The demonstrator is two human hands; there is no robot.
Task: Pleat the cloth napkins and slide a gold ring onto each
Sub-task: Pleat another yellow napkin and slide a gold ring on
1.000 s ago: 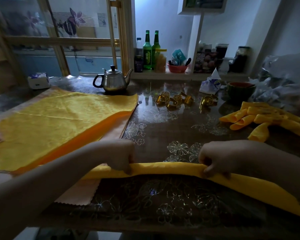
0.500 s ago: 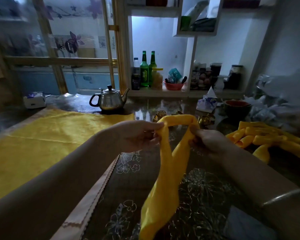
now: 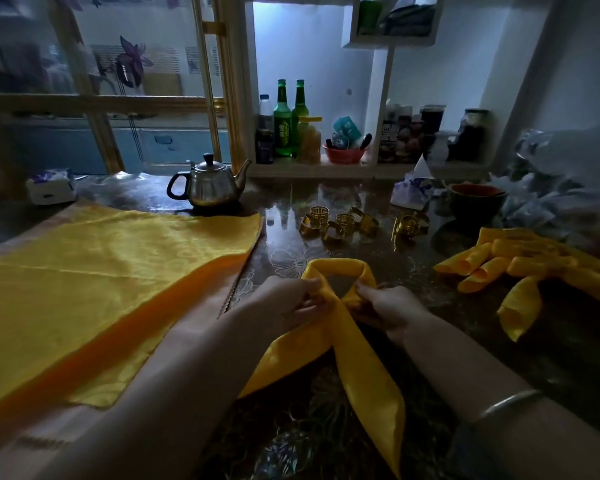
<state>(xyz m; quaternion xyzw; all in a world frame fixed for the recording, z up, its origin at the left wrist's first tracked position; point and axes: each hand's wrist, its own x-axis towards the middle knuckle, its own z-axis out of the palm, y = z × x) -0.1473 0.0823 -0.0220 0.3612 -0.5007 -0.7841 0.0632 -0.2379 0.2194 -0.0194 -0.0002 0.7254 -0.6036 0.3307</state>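
Just this side of the cluster of gold metal napkin rings (image 3: pixel 340 223) on the dark flower-patterned worktop (image 3: pixel 378 271), I hold a long folded yellow cloth napkin (image 3: pixel 347 344) bent into a loop. My left hand (image 3: pixel 284 303) pinches one side of the loop, fingers (image 3: pixel 310 287) closed on the cloth; my right hand (image 3: pixel 385 306) pinches the other side, fingers (image 3: pixel 362 291) closed the same way. Between my two hands the strands cross, and both tails run down toward me over the worktop. Left of the rings lies a flat yellow cloth (image 3: pixel 101 271), with a steel teapot (image 3: pixel 210 183) behind it. Right of the rings rests a heap of finished yellow napkins (image 3: pixel 520 268).
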